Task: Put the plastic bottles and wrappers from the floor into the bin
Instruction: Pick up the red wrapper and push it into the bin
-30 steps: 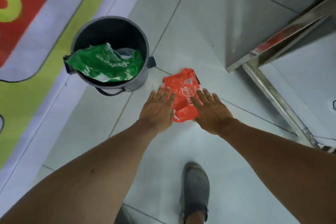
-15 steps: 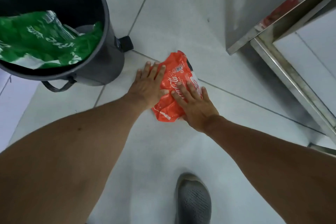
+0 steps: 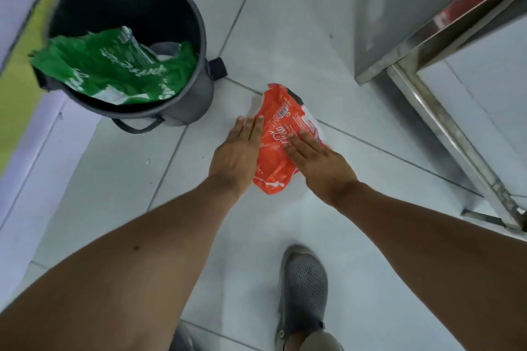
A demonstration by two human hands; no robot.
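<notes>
1. The bin stands at left, a green wrapper draped over its rim.
2. The left hand, fingers flat and open, presses the red wrapper on the floor.
3. The right hand likewise lies open on it; light, crinkly, slippery film, best pinched at both edges.

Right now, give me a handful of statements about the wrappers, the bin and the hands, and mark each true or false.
1. The red wrapper lies on the floor. True.
2. The green wrapper lies on the floor. False: it sits in the bin.
3. Both hands are on the red wrapper. True: left hand, right hand.
4. The bin has a closed lid. False: it is open.
5. A grey shoe stands on the floor. True.
</notes>
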